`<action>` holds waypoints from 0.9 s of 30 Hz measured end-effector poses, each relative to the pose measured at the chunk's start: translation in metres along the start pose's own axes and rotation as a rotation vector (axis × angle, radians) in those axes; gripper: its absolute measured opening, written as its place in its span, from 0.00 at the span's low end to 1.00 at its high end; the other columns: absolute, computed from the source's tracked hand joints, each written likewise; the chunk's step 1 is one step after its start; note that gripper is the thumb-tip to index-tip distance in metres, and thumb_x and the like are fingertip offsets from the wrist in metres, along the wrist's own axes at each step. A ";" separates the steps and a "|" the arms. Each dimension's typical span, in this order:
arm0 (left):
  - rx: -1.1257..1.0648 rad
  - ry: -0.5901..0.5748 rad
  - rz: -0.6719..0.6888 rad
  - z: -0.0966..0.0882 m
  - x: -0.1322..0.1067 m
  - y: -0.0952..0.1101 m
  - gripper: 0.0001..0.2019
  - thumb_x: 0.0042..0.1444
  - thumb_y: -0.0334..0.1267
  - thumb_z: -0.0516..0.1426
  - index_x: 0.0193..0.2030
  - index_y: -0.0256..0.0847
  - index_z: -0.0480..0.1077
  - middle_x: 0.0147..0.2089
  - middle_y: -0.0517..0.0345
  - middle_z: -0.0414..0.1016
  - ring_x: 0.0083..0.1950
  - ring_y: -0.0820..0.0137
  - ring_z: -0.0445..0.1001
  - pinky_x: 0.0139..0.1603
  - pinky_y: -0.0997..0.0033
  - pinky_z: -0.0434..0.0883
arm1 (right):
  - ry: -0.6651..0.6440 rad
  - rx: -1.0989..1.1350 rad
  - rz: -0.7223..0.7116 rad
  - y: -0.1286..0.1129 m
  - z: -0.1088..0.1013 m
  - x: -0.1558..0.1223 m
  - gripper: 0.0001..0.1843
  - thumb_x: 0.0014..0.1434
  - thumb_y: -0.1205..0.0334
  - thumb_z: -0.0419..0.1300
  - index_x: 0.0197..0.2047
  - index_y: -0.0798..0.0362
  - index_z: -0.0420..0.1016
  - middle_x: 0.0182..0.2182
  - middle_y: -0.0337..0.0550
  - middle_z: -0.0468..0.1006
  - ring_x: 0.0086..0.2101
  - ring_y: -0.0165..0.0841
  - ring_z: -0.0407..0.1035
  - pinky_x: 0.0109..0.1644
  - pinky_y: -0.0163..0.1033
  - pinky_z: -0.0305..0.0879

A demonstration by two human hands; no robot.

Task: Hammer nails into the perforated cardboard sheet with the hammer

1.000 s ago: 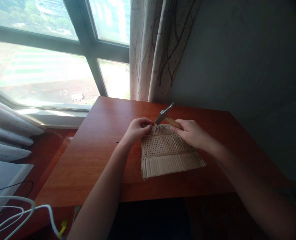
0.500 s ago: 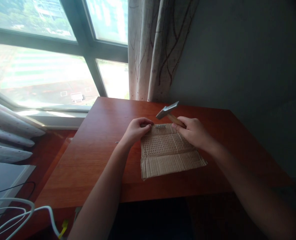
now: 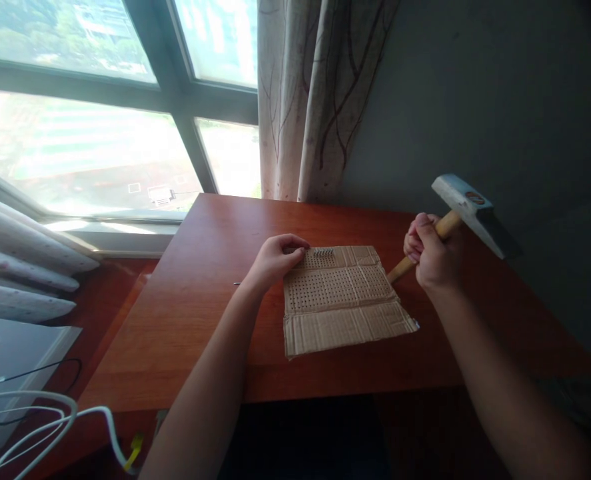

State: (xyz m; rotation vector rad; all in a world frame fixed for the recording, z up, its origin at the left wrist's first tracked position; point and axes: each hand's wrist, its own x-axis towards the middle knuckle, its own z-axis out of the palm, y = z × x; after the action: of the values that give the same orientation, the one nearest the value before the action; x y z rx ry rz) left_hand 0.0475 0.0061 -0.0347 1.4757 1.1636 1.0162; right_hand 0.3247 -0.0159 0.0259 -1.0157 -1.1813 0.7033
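A flat piece of brown cardboard [image 3: 342, 307] dotted with rows of small holes lies on the reddish wooden table [image 3: 195, 320]. A short row of small nails [image 3: 324, 253] stands near its far edge. My left hand [image 3: 275, 259] is curled, fingers pressing on the cardboard's far left corner. To the right of the cardboard, my right hand [image 3: 435, 257] is closed round the wooden handle of a hammer [image 3: 468, 213], lifted above the table with its grey metal head pointing up and right.
A loose nail [image 3: 236, 284] lies on the table left of my left wrist. A window and a patterned curtain [image 3: 320, 100] stand behind the table, a grey wall to the right. White cables [image 3: 50, 420] trail at the lower left.
My right hand has swung the hammer away from the nails, up and to the right of the cardboard. The left hand has stayed on the cardboard's corner.
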 end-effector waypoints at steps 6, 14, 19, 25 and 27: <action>0.017 -0.004 0.022 0.001 -0.002 0.001 0.09 0.53 0.37 0.61 0.40 0.37 0.79 0.39 0.51 0.82 0.39 0.69 0.78 0.39 0.71 0.73 | 0.039 0.032 0.020 0.011 -0.017 0.004 0.25 0.57 0.42 0.67 0.24 0.50 0.63 0.14 0.26 0.52 0.13 0.21 0.47 0.16 0.32 0.40; 0.161 0.280 0.038 -0.015 0.004 -0.004 0.14 0.56 0.44 0.61 0.44 0.37 0.78 0.41 0.50 0.82 0.37 0.67 0.79 0.35 0.71 0.72 | 0.113 0.025 -0.005 0.014 -0.020 0.002 0.26 0.57 0.42 0.66 0.24 0.49 0.59 0.15 0.26 0.51 0.14 0.21 0.45 0.16 0.33 0.40; 0.774 0.462 0.087 -0.044 -0.010 -0.003 0.12 0.59 0.37 0.56 0.46 0.42 0.78 0.45 0.51 0.82 0.40 0.63 0.79 0.43 0.66 0.71 | 0.091 0.044 0.000 0.010 -0.017 -0.003 0.24 0.57 0.45 0.67 0.24 0.50 0.60 0.15 0.27 0.51 0.14 0.21 0.46 0.16 0.33 0.39; 1.161 0.143 -0.093 -0.052 -0.054 0.005 0.15 0.61 0.38 0.53 0.49 0.44 0.78 0.50 0.49 0.81 0.44 0.56 0.79 0.38 0.64 0.69 | 0.078 0.076 -0.013 0.009 -0.016 -0.009 0.23 0.57 0.48 0.67 0.23 0.50 0.61 0.15 0.28 0.52 0.14 0.22 0.46 0.17 0.33 0.39; 1.197 0.112 -0.145 -0.051 -0.065 0.005 0.15 0.62 0.40 0.53 0.49 0.44 0.78 0.50 0.49 0.80 0.45 0.57 0.79 0.37 0.66 0.68 | 0.078 0.074 -0.018 0.009 -0.015 -0.010 0.23 0.57 0.48 0.67 0.23 0.50 0.61 0.16 0.28 0.52 0.14 0.22 0.46 0.17 0.33 0.40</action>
State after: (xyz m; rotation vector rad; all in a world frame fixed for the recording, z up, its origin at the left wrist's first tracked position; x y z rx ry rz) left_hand -0.0140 -0.0486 -0.0228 2.1630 2.1007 0.2219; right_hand 0.3373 -0.0253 0.0132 -0.9612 -1.0881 0.6826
